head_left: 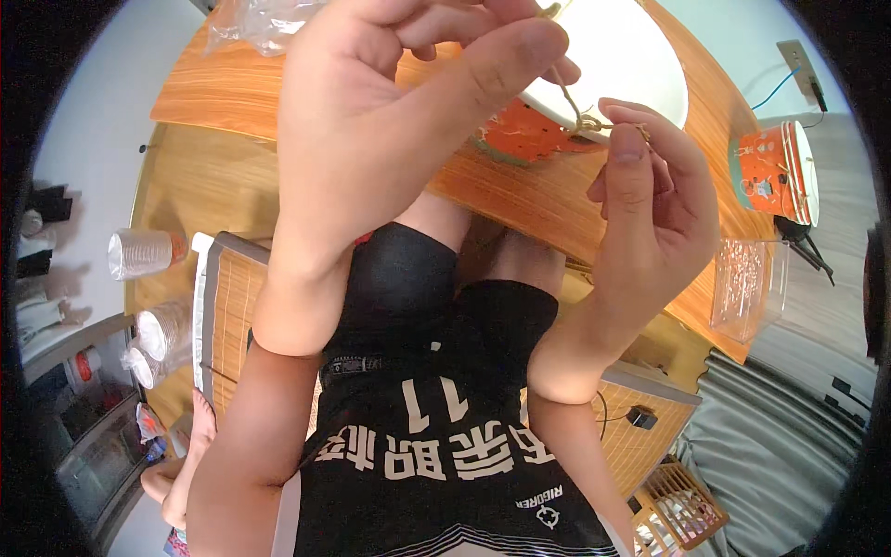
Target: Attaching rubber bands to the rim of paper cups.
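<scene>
A thin tan cord (583, 123) is stretched between my hands, with a knot or loop in its middle. My left hand (371, 130), at the upper middle, pinches one end between thumb and fingers. Lower and to the right, my right hand (661, 204) has thumb and forefinger closed on the other end. Right behind the cord is an orange paper bucket (529, 137) with a white inside, on the table. My left hand covers part of its rim and wall. Whether the cord is fastened to the bucket, I cannot tell.
On the wooden table (209, 88) lie a transparent plastic bag (264, 26), several nested orange buckets (770, 172) and a transparent box (747, 288). Wrapped stacks of white tubs (144, 255) stand at the left. Another person's leg (190, 446) shows lower left, a wooden crate (682, 501) lower right.
</scene>
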{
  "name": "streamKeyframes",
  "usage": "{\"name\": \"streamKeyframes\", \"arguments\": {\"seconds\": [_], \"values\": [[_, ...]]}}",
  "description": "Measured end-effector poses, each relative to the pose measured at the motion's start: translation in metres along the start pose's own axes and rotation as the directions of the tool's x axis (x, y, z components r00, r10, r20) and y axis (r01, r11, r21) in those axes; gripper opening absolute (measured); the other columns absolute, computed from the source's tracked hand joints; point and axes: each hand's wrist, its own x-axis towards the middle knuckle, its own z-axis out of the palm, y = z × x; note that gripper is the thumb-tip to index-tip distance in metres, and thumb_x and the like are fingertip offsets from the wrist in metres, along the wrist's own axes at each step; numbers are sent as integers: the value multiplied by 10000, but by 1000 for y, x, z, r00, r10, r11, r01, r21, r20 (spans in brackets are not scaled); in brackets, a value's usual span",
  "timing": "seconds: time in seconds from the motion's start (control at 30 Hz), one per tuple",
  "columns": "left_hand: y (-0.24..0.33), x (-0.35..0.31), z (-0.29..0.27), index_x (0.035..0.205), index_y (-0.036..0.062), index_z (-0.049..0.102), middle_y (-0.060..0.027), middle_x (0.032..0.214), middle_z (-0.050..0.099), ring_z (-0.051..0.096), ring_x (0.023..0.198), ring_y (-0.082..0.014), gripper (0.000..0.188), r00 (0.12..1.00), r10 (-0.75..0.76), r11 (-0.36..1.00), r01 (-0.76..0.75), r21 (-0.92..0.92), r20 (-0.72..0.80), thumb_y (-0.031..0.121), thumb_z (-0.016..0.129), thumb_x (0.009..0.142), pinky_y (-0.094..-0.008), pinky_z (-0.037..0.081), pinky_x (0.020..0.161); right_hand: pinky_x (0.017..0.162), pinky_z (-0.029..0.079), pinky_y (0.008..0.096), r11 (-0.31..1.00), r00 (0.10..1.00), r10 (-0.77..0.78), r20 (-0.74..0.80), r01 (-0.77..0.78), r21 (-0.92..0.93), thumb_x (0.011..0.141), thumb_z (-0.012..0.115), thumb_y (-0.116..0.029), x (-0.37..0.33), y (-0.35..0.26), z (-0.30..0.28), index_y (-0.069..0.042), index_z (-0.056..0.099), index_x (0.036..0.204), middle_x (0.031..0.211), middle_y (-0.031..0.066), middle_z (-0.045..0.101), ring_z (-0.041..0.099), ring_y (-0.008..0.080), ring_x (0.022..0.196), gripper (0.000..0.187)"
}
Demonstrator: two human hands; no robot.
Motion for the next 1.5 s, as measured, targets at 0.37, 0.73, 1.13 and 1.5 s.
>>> {"name": "streamKeyframes", "arguments": {"seconds": [0.37, 0.73, 1.13, 1.5], "values": [[-19, -1, -8, 987, 31, 625, -94, 964, 667, 641, 907, -206, 172, 912, 404, 758, -374, 534, 65, 80, 715, 849, -335, 507, 854, 542, 365, 156, 998, 998, -39, 40, 41, -38, 861, 702, -26, 1, 0, -3, -23, 711, 925, 904, 3, 670, 499, 20, 642, 65], [-65, 41, -24, 921, 101, 696, -58, 1092, 653, 581, 1069, -235, 159, 328, 795, 38, -866, 498, 510, 153, 767, 788, -394, 439, 971, 558, 398, 165, 992, 994, -101, 45, 103, -67, 860, 701, -30, -1, 1, -2, -26, 713, 927, 956, 39, 673, 543, 45, 674, 68], [5, 10, -8, 845, 152, 735, 2, 1130, 643, 536, 1160, -240, 110, 878, 144, 414, -472, 779, 456, 165, 783, 746, -407, 398, 1014, 557, 387, 169, 987, 987, -158, -16, 158, -43, 830, 741, -35, -7, 10, 2, -36, 712, 928, 943, 37, 659, 531, 44, 680, 103], [-54, 39, -34, 856, 208, 724, 91, 1055, 670, 507, 1161, -193, 124, 208, 700, -332, -752, 570, 683, 174, 758, 742, -484, 317, 1029, 531, 367, 183, 919, 932, -362, -17, 354, -173, 788, 771, -19, -15, 3, 2, -51, 731, 885, 889, 23, 612, 481, 62, 630, 110]]}}
